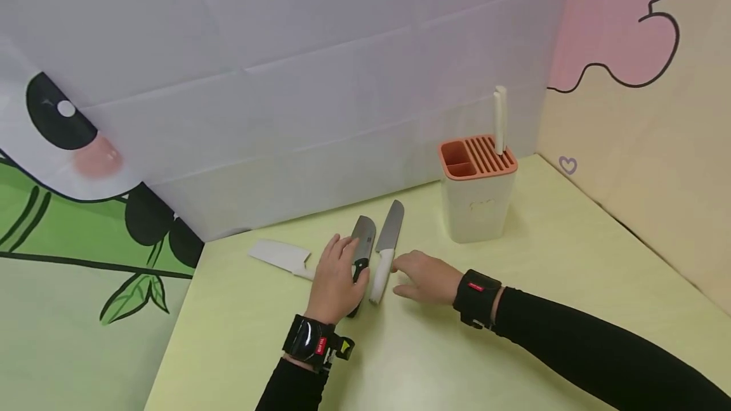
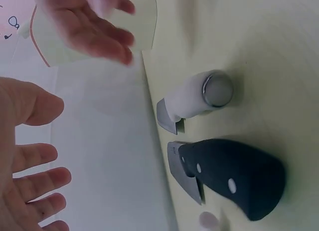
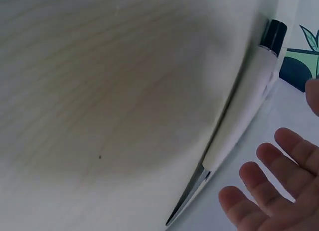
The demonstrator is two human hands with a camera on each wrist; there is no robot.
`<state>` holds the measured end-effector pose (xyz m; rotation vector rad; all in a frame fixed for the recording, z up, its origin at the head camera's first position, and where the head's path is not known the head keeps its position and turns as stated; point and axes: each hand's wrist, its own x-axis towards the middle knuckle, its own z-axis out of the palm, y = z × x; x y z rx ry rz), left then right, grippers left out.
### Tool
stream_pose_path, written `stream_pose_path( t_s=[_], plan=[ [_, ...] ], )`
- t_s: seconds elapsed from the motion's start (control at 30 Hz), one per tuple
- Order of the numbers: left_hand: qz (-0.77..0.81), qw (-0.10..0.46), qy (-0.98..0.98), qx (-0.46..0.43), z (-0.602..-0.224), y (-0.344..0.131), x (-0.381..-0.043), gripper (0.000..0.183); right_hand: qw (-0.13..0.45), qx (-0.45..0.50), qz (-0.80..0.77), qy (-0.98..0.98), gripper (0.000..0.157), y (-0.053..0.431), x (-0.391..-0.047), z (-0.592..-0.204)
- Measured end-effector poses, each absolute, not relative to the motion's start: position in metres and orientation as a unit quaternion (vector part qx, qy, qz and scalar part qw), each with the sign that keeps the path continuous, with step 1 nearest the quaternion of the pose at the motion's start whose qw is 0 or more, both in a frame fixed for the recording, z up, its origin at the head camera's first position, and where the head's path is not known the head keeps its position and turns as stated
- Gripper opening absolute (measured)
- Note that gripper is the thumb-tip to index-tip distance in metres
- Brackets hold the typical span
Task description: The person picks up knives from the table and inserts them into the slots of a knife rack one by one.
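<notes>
On the table lie three knives. My left hand hovers over the black-handled knife, fingers apart and holding nothing; the hand hides part of that handle in the head view. To its right lies a white-handled knife with its blade pointing to the back. Right beside that handle is my right hand, its fingers loosely bent with nothing in them. A broad white-handled cleaver lies on the left, its handle partly behind my left hand. In the right wrist view, my fingers stand apart from the white handle.
A white knife holder with an orange slotted top stands at the back right, a white handle rising from its slots. Behind the pale yellow table is a grey-white wall covering; a printed one lines the right side.
</notes>
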<state>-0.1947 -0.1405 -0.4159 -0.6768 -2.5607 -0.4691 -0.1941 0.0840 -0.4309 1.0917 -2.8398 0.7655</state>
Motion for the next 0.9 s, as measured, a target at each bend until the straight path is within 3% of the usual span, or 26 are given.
stream_pose_path(
  t_s=[0.17, 0.3, 0.7, 0.9],
  plan=[
    [-0.192, 0.2, -0.934, -0.223, -0.42, -0.135, -0.191, 0.055, -0.002, 0.393, 0.14, -0.909, 0.052, 0.064, -0.201, -0.461],
    [-0.218, 0.191, -0.934, -0.208, -0.424, -0.132, -0.188, 0.054, 0.004, 0.399, 0.083, -0.913, 0.056, 0.055, -0.201, -0.475],
    [-0.245, 0.194, -0.933, -0.176, -0.437, -0.13, -0.183, 0.051, 0.116, 0.436, 0.009, -0.892, 0.032, 0.055, -0.197, -0.467],
    [-0.246, 0.185, -0.936, -0.17, -0.438, -0.13, -0.178, 0.052, 0.128, 0.447, 0.025, -0.885, 0.027, 0.065, -0.195, -0.467]
  ],
)
